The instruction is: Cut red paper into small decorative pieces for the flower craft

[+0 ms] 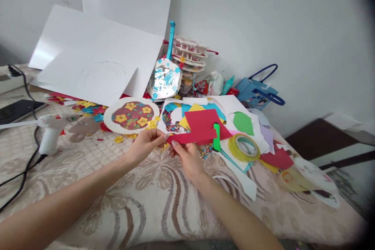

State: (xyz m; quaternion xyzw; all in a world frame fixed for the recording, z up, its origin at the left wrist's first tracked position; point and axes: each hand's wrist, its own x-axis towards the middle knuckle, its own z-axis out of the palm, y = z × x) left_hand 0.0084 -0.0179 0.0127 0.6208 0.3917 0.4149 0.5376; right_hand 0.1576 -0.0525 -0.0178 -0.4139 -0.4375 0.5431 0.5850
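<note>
— Both bare forearms point(88, 193) extend from the lower corners over the cloth-covered surface point(158, 220). State the condition of each hand.

— Left hand point(146, 142): fingers closed, thumb and forefinger gripping the left end of a red paper strip point(191, 137). Right hand point(189, 158): fingers gripping the same strip just beside the left, thumb on its upper face.

— Specify the strip's location.

— It is held at the near side of the craft-paper pile. In this view it overlaps the lower part of a red paper sheet point(202, 119); whether the two are joined cannot be determined. A bright green object point(216, 137), type not identifiable, sits at the strip's right end.

— List adjacent items.

— Right: a roll of yellow-tinted adhesive tape point(234, 148). Left: an oval panel point(108, 116) with a white rim and yellow flowers on its face. Farther left: a white hot glue gun point(49, 140) with a black cable. Rear right: a blue gift bag point(258, 95) beside the wall point(228, 19).
</note>
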